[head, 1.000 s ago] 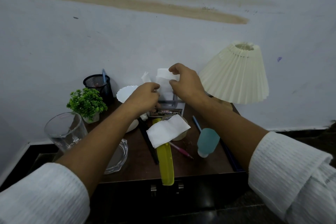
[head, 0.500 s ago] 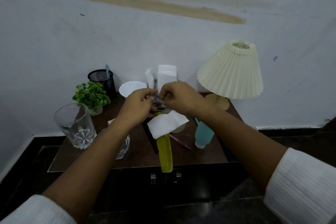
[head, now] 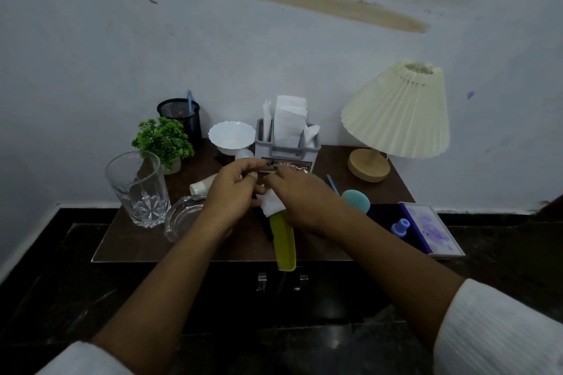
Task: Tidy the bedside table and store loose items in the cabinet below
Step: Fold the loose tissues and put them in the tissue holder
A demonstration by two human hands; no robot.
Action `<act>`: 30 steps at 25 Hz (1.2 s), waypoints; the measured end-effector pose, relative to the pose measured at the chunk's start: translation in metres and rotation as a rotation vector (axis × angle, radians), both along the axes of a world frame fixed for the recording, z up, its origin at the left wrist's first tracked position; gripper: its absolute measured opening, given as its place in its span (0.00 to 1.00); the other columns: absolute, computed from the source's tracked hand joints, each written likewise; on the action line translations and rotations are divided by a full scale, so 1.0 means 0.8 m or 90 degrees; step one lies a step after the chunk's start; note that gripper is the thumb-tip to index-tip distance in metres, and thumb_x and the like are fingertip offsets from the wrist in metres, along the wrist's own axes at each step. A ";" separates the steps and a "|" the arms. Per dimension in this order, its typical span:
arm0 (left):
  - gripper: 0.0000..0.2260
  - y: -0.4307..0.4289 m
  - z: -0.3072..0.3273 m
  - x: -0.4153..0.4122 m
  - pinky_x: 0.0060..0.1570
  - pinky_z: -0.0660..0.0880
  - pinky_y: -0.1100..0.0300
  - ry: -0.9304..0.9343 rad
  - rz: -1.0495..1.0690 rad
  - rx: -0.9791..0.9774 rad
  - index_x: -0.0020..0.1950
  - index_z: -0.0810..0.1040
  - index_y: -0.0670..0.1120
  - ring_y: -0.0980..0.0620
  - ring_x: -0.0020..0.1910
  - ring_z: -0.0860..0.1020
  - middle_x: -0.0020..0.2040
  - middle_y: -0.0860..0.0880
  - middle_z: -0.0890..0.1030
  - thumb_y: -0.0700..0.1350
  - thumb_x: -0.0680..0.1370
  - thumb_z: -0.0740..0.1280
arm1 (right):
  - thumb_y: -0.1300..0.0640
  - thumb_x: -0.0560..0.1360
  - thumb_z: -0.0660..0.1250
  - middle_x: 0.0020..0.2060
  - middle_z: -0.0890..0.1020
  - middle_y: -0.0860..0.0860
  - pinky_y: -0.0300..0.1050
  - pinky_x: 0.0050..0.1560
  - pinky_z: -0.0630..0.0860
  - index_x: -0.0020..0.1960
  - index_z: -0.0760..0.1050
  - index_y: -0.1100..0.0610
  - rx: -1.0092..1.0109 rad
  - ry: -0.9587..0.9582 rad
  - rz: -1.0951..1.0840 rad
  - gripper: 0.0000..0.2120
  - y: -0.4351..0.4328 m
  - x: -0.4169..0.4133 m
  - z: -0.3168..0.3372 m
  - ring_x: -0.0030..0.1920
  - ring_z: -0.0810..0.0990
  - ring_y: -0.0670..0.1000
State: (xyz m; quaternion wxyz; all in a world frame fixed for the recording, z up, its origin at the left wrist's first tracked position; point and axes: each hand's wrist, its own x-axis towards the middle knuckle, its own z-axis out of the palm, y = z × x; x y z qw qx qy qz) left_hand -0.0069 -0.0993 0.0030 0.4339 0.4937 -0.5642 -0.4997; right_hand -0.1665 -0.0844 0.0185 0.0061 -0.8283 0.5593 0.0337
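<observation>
My left hand (head: 239, 189) and my right hand (head: 301, 199) meet over the middle of the dark wooden bedside table (head: 137, 246). Both have curled fingers on a loose white tissue (head: 272, 206), which is bunched between them and mostly hidden. The tissue lies on the top end of a yellow comb (head: 285, 242) that overhangs the table's front edge. Just behind my hands stands a grey tissue holder (head: 288, 151) with white tissues upright in it. The cabinet below shows two metal handles (head: 262, 281) and is closed.
On the left are a drinking glass (head: 137, 189), a glass ashtray (head: 182, 218), a small green plant (head: 164, 138), a black mesh pen cup (head: 179, 114), a white bowl (head: 231, 135) and a white tube (head: 202, 184). On the right are a pleated lamp (head: 399, 113), a teal bottle (head: 356, 199) and a purple box (head: 429, 228).
Both hands came down from the tissues in the holder to the loose tissue on the comb. That tissue lay flat before and is now gathered between my hands.
</observation>
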 end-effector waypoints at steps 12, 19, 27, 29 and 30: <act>0.15 -0.009 0.005 0.002 0.56 0.77 0.61 0.128 0.010 -0.074 0.68 0.78 0.48 0.55 0.59 0.81 0.59 0.52 0.83 0.45 0.81 0.69 | 0.58 0.78 0.68 0.40 0.83 0.48 0.42 0.40 0.76 0.49 0.81 0.56 -0.146 -0.614 -0.170 0.03 -0.014 -0.019 0.041 0.40 0.81 0.47; 0.10 -0.004 0.015 -0.006 0.50 0.82 0.55 0.209 -0.081 0.008 0.61 0.81 0.44 0.47 0.55 0.85 0.53 0.47 0.87 0.41 0.80 0.68 | 0.59 0.81 0.68 0.54 0.86 0.58 0.53 0.52 0.84 0.60 0.80 0.63 0.112 -1.048 -0.249 0.11 0.000 -0.026 0.055 0.54 0.86 0.57; 0.11 0.008 0.017 -0.018 0.53 0.82 0.53 0.240 -0.091 0.046 0.62 0.81 0.44 0.48 0.55 0.85 0.55 0.46 0.87 0.41 0.80 0.69 | 0.61 0.81 0.68 0.50 0.88 0.52 0.60 0.50 0.84 0.57 0.80 0.57 0.018 -1.003 -0.308 0.07 0.026 -0.029 0.037 0.51 0.87 0.53; 0.12 0.010 0.018 -0.021 0.53 0.82 0.55 0.251 -0.096 0.039 0.62 0.80 0.46 0.50 0.56 0.85 0.56 0.48 0.86 0.39 0.79 0.69 | 0.59 0.80 0.69 0.49 0.88 0.51 0.57 0.48 0.85 0.58 0.80 0.56 0.006 -1.001 -0.294 0.07 0.028 -0.028 0.037 0.50 0.87 0.51; 0.13 0.010 0.019 -0.023 0.54 0.82 0.55 0.261 -0.083 0.031 0.62 0.80 0.46 0.50 0.56 0.84 0.56 0.48 0.86 0.38 0.79 0.69 | 0.59 0.79 0.71 0.49 0.88 0.51 0.55 0.48 0.85 0.58 0.80 0.56 0.002 -1.004 -0.290 0.08 0.029 -0.028 0.037 0.50 0.87 0.52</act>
